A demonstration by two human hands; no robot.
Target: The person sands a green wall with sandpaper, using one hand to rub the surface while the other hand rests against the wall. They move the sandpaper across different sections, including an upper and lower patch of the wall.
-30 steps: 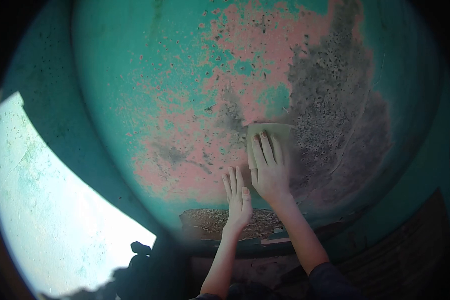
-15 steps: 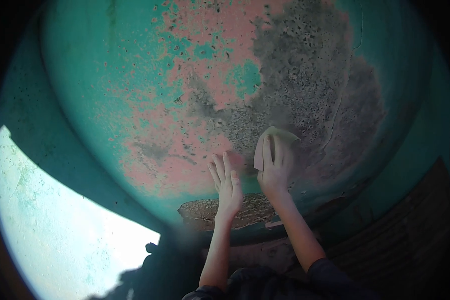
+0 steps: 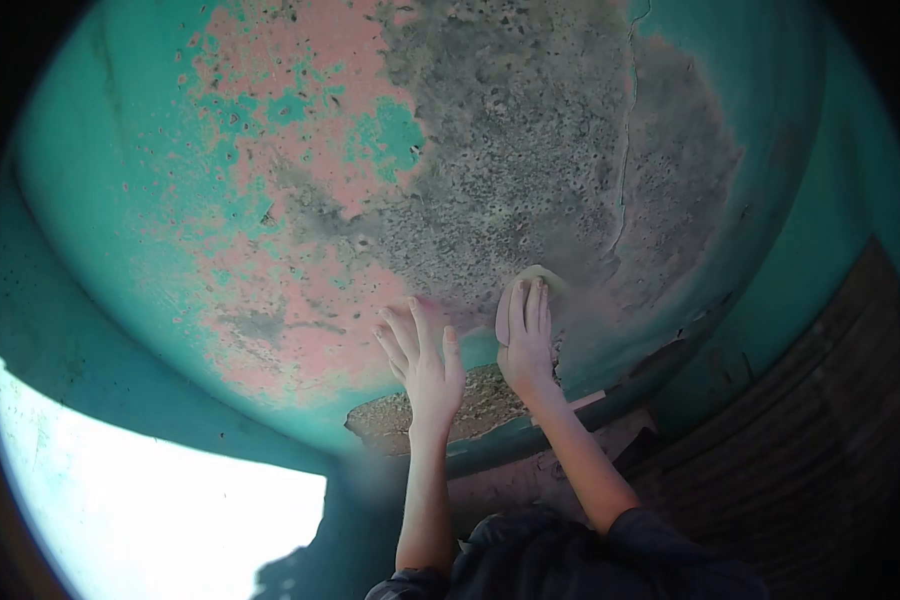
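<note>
A worn wall [image 3: 80,190] of green paint, pink undercoat and rough grey plaster fills the view. My left hand [image 3: 427,375] lies with fingers spread against the lower pink area, holding nothing. To its right, my right hand [image 3: 528,352] presses a thin pale sheet of sandpaper [image 3: 504,318] to the lower grey patch [image 3: 530,160], its fingers stretched along the sheet. Much of the sandpaper is hidden under that hand. Whitish dust coats both hands.
Below my hands is a broken hollow [image 3: 370,425] with rough brown material exposed. A bright sunlit surface [image 3: 150,510] is at lower left. Dark ridged material [image 3: 800,480] stands at lower right. A crack [image 3: 625,160] runs down the grey patch.
The view has shifted, so the wall appears further left. My right hand and the sandpaper have moved closer to the broken hollow. My left hand's fingers have spread wider.
</note>
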